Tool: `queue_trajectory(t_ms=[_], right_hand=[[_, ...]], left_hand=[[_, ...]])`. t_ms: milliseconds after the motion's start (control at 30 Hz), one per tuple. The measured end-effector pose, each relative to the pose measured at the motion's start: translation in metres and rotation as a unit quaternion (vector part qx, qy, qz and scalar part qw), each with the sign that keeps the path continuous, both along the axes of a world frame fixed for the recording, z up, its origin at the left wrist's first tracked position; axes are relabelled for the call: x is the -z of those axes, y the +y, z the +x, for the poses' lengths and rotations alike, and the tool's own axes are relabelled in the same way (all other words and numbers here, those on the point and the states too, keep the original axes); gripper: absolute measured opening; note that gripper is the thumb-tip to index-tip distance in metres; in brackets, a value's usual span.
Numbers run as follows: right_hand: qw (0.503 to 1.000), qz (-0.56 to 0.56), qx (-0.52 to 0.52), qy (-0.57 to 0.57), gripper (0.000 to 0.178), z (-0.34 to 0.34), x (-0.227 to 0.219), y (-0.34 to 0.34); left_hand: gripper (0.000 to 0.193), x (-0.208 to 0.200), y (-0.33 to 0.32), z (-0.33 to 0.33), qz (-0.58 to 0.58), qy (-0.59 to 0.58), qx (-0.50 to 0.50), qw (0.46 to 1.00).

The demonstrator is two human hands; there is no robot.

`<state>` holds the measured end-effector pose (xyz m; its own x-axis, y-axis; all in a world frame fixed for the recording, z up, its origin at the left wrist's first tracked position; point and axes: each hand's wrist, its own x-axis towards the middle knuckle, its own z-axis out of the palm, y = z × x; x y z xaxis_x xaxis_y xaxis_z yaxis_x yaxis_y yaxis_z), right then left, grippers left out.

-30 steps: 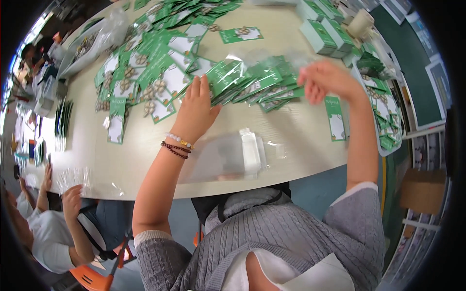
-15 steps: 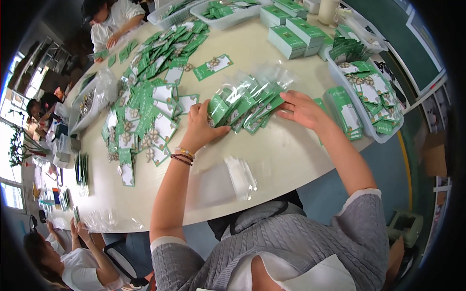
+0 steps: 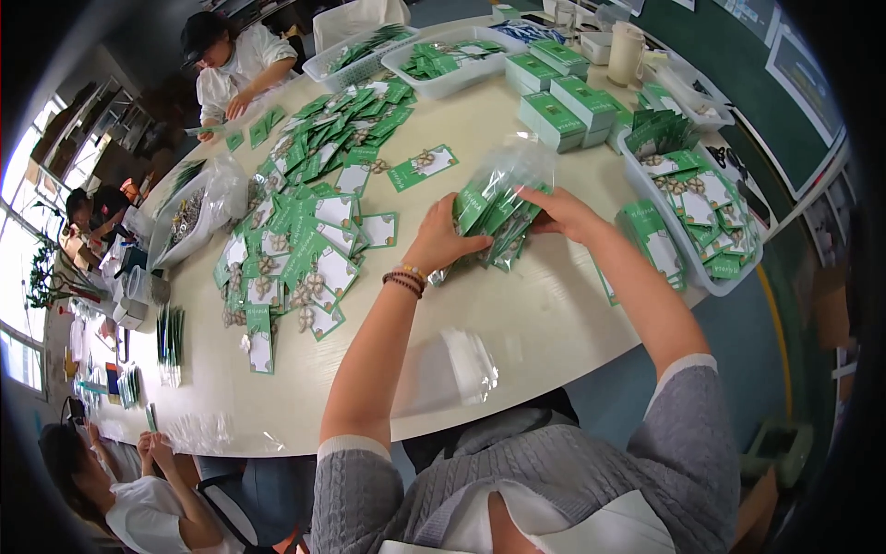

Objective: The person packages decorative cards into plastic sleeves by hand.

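Between my two hands is a bundle of green cards in clear bags, gathered close with the loose plastic ends sticking up at the far side. My left hand presses on the bundle's left side, its thumb stretched along the near edge. From the right, my right hand closes on the same bundle, with its fingertips partly hidden by the cards. Nearer to me lies a stack of clear empty bags. A single green-and-white card with a beige ornament on it lies beyond my left hand.
Loose cards with ornaments spread to the left. At the right stand a full plastic bin and a card stack. Boxed card stacks and a jug sit farther back. Co-workers sit around the table.
My hands have drawn closer together, squeezing the fanned bagged cards into a tighter bundle. The whole view has shifted slightly, with the table's things appearing farther right and lower on the left.
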<state>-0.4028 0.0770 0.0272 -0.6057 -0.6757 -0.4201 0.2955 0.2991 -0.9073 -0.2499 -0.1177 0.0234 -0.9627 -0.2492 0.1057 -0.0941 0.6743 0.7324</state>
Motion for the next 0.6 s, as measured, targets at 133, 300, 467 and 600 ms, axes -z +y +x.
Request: queue_trajectory(t_ms=[133,300,467,600], right_hand=[[0.963,-0.213,0.133,-0.101,0.057,0.007,0.006,-0.015],[0.899,-0.343,0.179,-0.205,0.055,0.009,0.006,-0.021],[0.934,-0.264,0.095,-0.221,0.053,-0.012,0.003,-0.014],[0.960,-0.234,0.004,-0.153,0.061,-0.007,-0.005,-0.016]], left_hand=[[0.102,-0.005,0.009,-0.017,0.067,0.000,-0.053,0.996],[0.103,0.000,0.002,-0.040,0.112,-0.022,-0.057,0.992],[0.101,-0.005,0.019,-0.056,0.240,-0.038,-0.045,0.969],[0.102,0.002,0.023,-0.054,0.226,0.045,-0.043,0.972]])
